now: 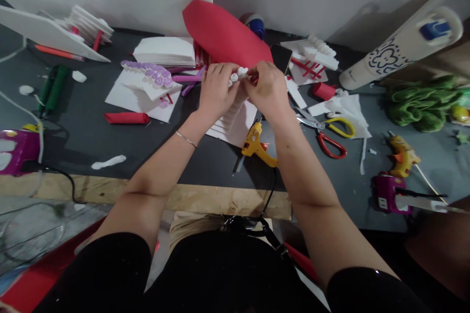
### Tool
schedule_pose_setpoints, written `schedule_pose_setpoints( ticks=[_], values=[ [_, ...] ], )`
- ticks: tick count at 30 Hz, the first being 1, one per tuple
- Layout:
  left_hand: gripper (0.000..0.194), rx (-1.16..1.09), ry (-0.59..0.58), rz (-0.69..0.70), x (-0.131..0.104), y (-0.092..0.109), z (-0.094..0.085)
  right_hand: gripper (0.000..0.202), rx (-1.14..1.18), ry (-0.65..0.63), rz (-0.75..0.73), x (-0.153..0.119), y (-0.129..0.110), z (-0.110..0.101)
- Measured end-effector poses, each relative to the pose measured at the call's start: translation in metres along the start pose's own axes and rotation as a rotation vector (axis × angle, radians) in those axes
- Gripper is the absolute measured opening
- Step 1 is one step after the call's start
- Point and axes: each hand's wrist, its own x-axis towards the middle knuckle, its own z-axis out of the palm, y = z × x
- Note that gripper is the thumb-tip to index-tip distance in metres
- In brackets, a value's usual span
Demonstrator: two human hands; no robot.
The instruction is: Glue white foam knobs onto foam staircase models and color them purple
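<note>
My left hand (pixel 219 89) is closed at the edge of a white folded-paper piece (pixel 232 120) with stair-like pleats, its fingertips by a row of small white rosettes (pixel 238 76). Opposite it, my right hand (pixel 267 89) pinches at the right end of that row; a bit of red shows under its fingers. The fingertips hide exactly what is pinched. Beneath the hands lies a white sheet (pixel 244 134). A yellow glue gun (pixel 253 141) rests just below my right hand, its nozzle toward the sheet.
Scissors (pixel 326 129) and white scraps lie right of my right forearm. A lilac-flowered paper model (pixel 154 78), a red roll (pixel 127 118) and a white paper stack (pixel 163 51) are at left. Red sheet (pixel 223 27) stands behind. Another glue gun (pixel 402 156) and green yarn (pixel 422 102) are far right.
</note>
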Motion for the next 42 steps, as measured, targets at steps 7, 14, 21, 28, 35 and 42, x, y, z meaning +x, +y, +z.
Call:
schedule_pose_setpoints(
  ticks=[7, 14, 21, 28, 35, 42],
  values=[
    [0.030, 0.066, 0.041, 0.023, 0.006, 0.018, -0.016, 0.014, 0.116, -0.004, 0.029, -0.003, -0.004, -0.012],
    [0.028, 0.067, -0.040, 0.224, -0.020, 0.068, -0.037, 0.023, 0.338, 0.023, 0.177, -0.049, -0.036, -0.052],
    [0.026, -0.201, -0.185, 0.059, -0.077, 0.099, -0.027, 0.012, 0.301, 0.072, 0.233, -0.115, -0.061, -0.070],
    [0.025, -0.687, -0.112, -0.371, -0.106, 0.110, -0.008, 0.012, 0.398, 0.002, 0.275, -0.146, -0.063, -0.068],
    [0.025, -0.831, -0.101, -0.556, -0.092, 0.093, 0.003, 0.025, 0.251, -0.092, 0.216, -0.158, -0.044, -0.065],
    [0.020, -1.027, -0.089, -0.590, -0.074, 0.087, 0.004, 0.046, -0.218, -0.263, 0.086, -0.168, -0.038, -0.048]
  ],
)
